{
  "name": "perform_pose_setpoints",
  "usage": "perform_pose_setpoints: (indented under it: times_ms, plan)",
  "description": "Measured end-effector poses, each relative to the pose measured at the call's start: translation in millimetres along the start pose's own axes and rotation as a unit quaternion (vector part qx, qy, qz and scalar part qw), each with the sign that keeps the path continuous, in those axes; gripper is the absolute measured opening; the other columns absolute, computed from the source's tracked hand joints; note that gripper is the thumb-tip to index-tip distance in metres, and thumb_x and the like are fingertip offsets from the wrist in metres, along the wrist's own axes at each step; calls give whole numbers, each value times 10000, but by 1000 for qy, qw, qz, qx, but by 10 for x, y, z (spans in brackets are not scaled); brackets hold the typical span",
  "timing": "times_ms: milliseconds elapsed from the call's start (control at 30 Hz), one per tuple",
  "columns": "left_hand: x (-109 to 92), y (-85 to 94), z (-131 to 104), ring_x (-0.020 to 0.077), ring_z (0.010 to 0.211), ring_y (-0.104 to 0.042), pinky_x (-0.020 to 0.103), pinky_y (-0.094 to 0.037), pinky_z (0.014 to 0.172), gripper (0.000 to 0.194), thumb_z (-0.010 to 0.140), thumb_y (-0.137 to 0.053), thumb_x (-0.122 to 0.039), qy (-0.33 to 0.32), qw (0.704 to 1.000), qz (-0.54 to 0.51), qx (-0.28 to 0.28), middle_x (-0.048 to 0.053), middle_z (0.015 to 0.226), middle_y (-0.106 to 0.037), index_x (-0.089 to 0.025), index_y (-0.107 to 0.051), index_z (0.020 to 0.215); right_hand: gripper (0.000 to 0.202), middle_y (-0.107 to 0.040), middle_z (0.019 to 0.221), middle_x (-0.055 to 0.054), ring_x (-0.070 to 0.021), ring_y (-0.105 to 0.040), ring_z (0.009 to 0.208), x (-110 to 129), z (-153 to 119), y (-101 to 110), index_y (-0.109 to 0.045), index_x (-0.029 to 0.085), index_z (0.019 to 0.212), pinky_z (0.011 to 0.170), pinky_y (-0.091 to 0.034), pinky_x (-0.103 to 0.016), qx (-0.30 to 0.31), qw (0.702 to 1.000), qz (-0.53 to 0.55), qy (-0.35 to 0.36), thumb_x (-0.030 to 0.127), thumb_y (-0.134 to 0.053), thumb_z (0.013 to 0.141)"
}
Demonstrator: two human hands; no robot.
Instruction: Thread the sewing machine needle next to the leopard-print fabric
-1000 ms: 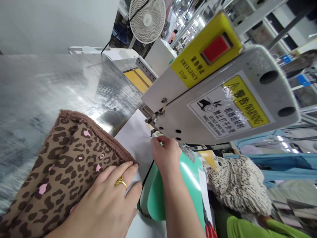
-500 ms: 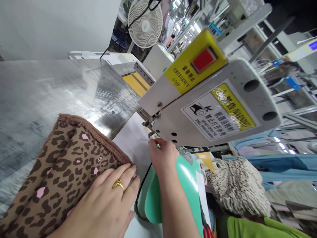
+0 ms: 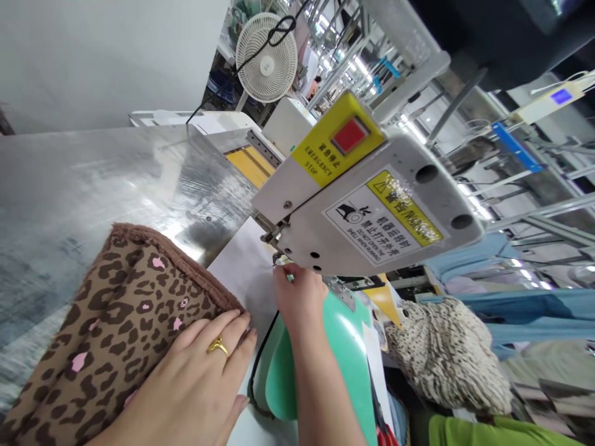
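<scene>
Your left hand (image 3: 195, 378) lies flat, fingers spread, on the leopard-print fabric (image 3: 116, 334) on the steel worktop (image 3: 93, 179). Your right hand (image 3: 297, 297) pinches something small, unclear, under the machine head (image 3: 367, 210).

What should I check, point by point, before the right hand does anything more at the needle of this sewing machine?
1. Left hand lies flat on leopard fabric: ok.
2. Right hand fingertips are clear of the needle: not ok, they pinch right under the machine head.
3. Emergency stop button unobstructed: ok.
4. Machine stopped: cannot tell.
5. Fabric edge is under the needle: not ok, it lies apart.
</scene>
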State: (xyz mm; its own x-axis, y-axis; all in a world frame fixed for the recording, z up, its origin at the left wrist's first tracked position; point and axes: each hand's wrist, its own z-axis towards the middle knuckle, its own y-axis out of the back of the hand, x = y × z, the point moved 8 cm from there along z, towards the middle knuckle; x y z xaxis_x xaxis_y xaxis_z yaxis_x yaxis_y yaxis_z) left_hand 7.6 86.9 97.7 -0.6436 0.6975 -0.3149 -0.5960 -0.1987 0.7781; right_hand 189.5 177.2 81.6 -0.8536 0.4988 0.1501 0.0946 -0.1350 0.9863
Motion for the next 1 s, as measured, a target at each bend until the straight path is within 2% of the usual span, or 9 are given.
perform_pose_setpoints:
  times_ms: [133,367,567,800,1000]
  plan:
    - [-3,-56,2,207,1172,-560,385,-331,1009,384,957,-407,-318,-4,1000,5,26,19,1248,-682,-204,-699,1180,223,-736,858,-103,-293,-623,995,20,7,6,-802,249,818,858,-383,-383,1,1000,-5,1,262,-581,848]
    - [-13,-13,31,217,1120,-589,376,-368,976,370,966,-402,-309,-11,1000,2,-1,36,1203,-698,-194,-706,1142,225,-750,903,-103,-305,-633,1030,23,-13,12,-805,245,852,866,-397,-399,11,1000,-18,-7,260,-581,856]
    - [1,-83,-12,249,1153,-585,381,-415,989,378,960,-448,-354,-5,999,-24,44,74,1262,-663,-189,-663,1224,211,-755,969,-103,-309,-638,1066,27,3,12,-803,252,851,870,-403,-401,11,1000,-21,-12,258,-593,863]
    - [-23,52,47,217,1100,-598,378,-360,966,396,967,-366,-288,-8,1000,5,-19,40,1173,-710,-191,-720,1117,222,-752,1021,-106,-312,-623,1114,63,-10,39,-805,241,882,918,-401,-411,39,999,-31,-23,243,-584,876]
    - [-34,35,79,212,1093,-590,381,-332,969,399,951,-378,-282,-12,1000,5,-17,40,1150,-721,-187,-740,1090,259,-742,1072,-120,-311,-587,1178,90,-27,45,-801,238,998,960,-382,-403,82,995,-38,-40,249,-559,908]
